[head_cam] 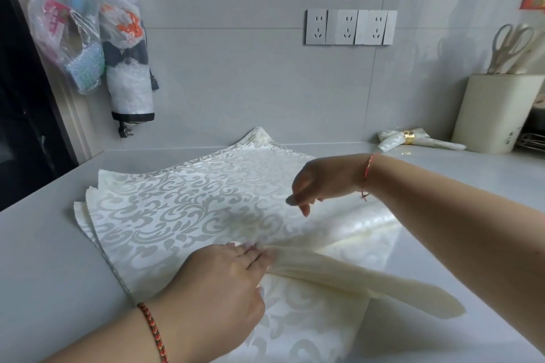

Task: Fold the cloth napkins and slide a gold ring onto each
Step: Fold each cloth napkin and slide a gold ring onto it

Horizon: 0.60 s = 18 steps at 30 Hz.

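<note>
A stack of cream damask cloth napkins (182, 203) lies spread on the grey counter (44, 259). The top napkin's near corner is gathered into a folded strip (368, 280) that runs toward the lower right. My left hand (224, 283) pinches that fold at its gathered end. My right hand (321, 183) hovers just above the napkin's middle with fingers pointing down and nothing held. At the back right lies a finished folded napkin (392, 141) with a gold ring (409, 137) around it.
A cream utensil holder (495, 115) with scissors (510, 47) stands at the right by the wall. Plastic bags (85, 35) hang on the left wall. A row of wall sockets (351, 27) is above the counter. A wire rack (533, 138) sits at far right.
</note>
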Motion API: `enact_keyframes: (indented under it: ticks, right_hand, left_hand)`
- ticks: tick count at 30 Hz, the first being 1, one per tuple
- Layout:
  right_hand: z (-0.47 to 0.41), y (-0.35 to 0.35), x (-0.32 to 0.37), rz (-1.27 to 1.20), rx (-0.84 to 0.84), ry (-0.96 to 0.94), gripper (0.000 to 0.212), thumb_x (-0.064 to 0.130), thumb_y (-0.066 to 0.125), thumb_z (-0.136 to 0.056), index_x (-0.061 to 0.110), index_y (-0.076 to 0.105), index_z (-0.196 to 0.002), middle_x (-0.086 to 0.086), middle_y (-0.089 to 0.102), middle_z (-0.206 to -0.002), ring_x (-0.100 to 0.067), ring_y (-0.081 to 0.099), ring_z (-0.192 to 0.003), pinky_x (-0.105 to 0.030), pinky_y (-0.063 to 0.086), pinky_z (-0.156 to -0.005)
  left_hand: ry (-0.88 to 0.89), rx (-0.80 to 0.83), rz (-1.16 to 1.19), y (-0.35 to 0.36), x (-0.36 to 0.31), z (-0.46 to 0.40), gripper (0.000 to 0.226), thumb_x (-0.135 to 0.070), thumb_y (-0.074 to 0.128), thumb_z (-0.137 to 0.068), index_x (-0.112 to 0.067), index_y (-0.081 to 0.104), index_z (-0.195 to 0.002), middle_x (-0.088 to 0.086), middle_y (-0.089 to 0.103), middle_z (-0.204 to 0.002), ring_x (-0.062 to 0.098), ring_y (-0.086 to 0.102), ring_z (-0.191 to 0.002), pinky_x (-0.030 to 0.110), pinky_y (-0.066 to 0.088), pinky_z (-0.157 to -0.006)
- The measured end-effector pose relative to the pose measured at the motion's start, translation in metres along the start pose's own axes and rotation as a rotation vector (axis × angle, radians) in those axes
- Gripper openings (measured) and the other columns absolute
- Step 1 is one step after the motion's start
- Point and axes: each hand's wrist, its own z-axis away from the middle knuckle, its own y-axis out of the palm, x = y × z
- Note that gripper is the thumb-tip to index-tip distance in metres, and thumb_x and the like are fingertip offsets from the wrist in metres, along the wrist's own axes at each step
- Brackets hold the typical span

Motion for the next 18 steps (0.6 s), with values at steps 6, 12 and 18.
enact_keyframes:
  ticks: [6, 12, 18]
  right_hand:
    - [-0.003, -0.003, -0.038, 0.105, 0.139, 0.104, 0.029, 0.044, 0.057, -0.091, 0.019, 0.068, -0.097, 0.008, 0.064, -0.081, -0.003, 0.06, -0.073, -0.017, 0.046, -0.064]
    - [-0.004, 0.018, -0.048, 0.122, 0.238, 0.099, 0.029, 0.061, 0.066, -0.074, 0.037, 0.063, -0.09, 0.017, 0.065, -0.09, -0.004, 0.06, -0.086, -0.043, 0.053, -0.09]
    - [-0.003, 0.021, -0.047, 0.202, 0.2, 0.041, 0.023, 0.052, 0.068, -0.079, 0.034, 0.059, -0.069, 0.012, 0.058, -0.072, -0.008, 0.05, -0.066, -0.028, 0.043, -0.067]
  left_hand:
    - [-0.013, 0.003, 0.007, 0.001, 0.0, 0.0, 0.053, -0.037, 0.036, -0.071, -0.018, 0.079, -0.096, -0.003, 0.076, -0.096, 0.006, 0.072, -0.089, 0.027, 0.06, -0.069]
    - [-0.037, 0.083, 0.038, -0.001, -0.002, -0.002, 0.054, -0.036, 0.036, -0.07, -0.016, 0.079, -0.095, 0.0, 0.075, -0.096, 0.008, 0.072, -0.089, 0.03, 0.06, -0.07]
    - [-0.052, 0.13, 0.044, -0.004, -0.003, -0.002, 0.054, -0.037, 0.037, -0.069, -0.015, 0.079, -0.095, 0.001, 0.075, -0.097, 0.009, 0.072, -0.09, 0.032, 0.061, -0.069]
